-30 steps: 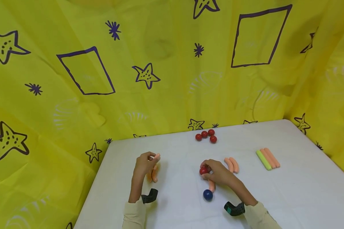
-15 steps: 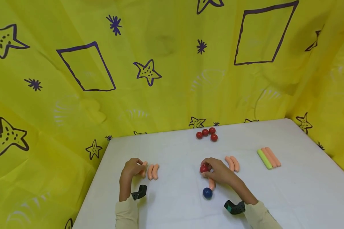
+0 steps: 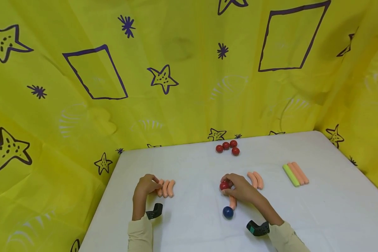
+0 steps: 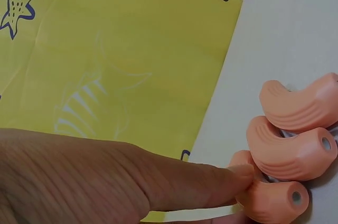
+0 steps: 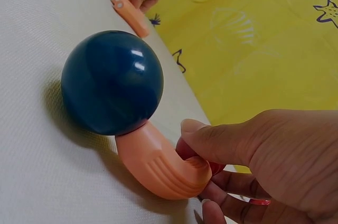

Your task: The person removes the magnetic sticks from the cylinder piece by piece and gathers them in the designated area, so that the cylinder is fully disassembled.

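At the left of the table my left hand (image 3: 146, 185) pinches a curved peach rod (image 4: 277, 201) between thumb and fingers. This rod lies beside two matching curved rods (image 4: 293, 152), forming a row of three. Round a red ball (image 3: 224, 185) curl the fingers of my right hand (image 3: 242, 188); the hand covers part of the ball. Another curved rod (image 5: 161, 166) runs from the red ball toward me, its near end touching a blue ball (image 5: 112, 83). In the right wrist view that red ball is mostly hidden behind the thumb and the rod.
Two curved peach rods (image 3: 255, 180) lie just right of my right hand. Farther right sit a green straight rod (image 3: 291, 175) and two straight peach rods (image 3: 298, 173). Several red balls (image 3: 226, 145) are near the back edge, before a yellow patterned curtain (image 3: 189, 115).
My left hand has moved left and down with its curved rod, setting it on the table next to the other two. The right hand has kept its hold on the red ball.
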Available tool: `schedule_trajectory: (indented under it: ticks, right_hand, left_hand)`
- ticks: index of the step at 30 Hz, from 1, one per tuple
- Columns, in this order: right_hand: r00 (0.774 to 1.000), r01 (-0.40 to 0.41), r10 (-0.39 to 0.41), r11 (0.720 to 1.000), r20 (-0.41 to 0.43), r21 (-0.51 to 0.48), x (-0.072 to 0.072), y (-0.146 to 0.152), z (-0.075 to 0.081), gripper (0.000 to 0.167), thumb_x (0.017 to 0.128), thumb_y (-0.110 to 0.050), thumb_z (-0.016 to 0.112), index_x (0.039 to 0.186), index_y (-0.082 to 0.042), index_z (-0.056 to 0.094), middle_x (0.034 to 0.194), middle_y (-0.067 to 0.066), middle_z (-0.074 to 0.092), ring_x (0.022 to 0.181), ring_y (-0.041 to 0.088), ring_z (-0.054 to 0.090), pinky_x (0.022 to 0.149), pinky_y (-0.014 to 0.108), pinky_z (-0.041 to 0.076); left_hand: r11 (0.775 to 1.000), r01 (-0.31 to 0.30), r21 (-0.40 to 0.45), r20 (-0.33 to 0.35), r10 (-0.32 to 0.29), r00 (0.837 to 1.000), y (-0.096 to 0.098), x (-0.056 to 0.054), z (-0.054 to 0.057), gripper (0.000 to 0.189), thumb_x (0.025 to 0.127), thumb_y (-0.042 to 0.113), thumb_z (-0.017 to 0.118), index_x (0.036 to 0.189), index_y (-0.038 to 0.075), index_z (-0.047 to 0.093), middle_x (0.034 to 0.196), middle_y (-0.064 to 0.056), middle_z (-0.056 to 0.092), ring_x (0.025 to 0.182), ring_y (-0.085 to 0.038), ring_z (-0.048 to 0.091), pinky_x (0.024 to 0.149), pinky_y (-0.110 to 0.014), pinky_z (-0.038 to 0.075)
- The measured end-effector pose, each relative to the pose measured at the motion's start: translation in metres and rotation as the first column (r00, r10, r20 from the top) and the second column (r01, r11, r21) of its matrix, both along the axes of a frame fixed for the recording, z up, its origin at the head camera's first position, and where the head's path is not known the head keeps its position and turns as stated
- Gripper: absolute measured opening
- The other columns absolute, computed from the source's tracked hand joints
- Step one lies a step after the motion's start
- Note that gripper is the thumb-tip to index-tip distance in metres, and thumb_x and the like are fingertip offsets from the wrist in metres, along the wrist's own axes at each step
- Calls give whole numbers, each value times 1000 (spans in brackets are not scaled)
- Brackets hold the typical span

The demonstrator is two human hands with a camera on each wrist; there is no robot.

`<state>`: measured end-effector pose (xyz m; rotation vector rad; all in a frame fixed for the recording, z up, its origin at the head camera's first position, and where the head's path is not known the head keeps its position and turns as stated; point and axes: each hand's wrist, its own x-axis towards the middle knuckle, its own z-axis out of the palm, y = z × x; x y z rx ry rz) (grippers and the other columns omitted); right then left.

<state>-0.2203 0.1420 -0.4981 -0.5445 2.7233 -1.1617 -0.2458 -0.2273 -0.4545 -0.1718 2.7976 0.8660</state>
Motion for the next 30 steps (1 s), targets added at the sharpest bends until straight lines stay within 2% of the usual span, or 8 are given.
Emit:
schedule_trajectory:
  ticks: [5,12,16,20,24,27,30]
  right_hand:
    - [1000,-10,10,1000,-9,-6,0,1,-1,33,86,-23,75,113,-11,63,101,-1,63,94,14,57,80,26,51]
    - [1000,-17,17,1000,-20,-15,1,1,-2,34,85,-24,76,113,-10,63,100,-1,63,93,14,57,79,25,51]
    - [1000,-13,13,1000,-23,-20,2,1,-2,34,85,-25,76,113,-10,63,100,-2,63,92,13,57,79,24,51]
    - [999,-34,34,999,-22,-32,2,2,-2,38,86,-26,75,117,-7,61,104,0,64,95,15,59,81,26,51]
    - [1000,-26,26,1000,13,-5,4,2,3,47,86,-26,75,123,-4,57,105,3,62,96,16,58,82,28,50]
    - [997,18,-20,999,78,36,7,-1,11,53,84,-23,77,125,1,55,94,3,59,86,15,55,73,26,47]
    - [989,50,-61,995,134,84,12,-2,19,52,83,-21,77,121,6,53,79,4,54,73,14,50,64,25,40]
  left_hand:
    - [1000,-6,-14,8,6,1000,0,0,0,22,82,13,72,97,-2,71,105,-21,68,85,-27,58,75,-40,51]
    - [1000,-2,-2,22,2,1000,0,1,2,26,84,16,70,101,-5,68,97,-18,66,81,-27,57,69,-35,49]
    - [999,-24,-49,7,24,1000,2,2,3,32,90,24,67,105,-3,66,92,-15,66,78,-25,57,65,-33,47]
    - [996,-46,-74,-45,43,998,8,3,7,33,93,28,64,107,-2,65,85,-13,66,70,-22,57,57,-30,44]
    - [997,-39,-62,-118,32,993,21,4,11,32,92,29,64,105,0,66,89,-15,69,69,-22,59,55,-31,46]
    - [1000,3,-26,-184,-8,983,35,4,12,28,93,28,65,102,2,68,91,-15,70,70,-22,62,57,-34,49]
    - [996,85,21,-238,-77,968,54,5,11,23,93,26,66,100,4,68,86,-13,71,67,-20,62,57,-33,50]
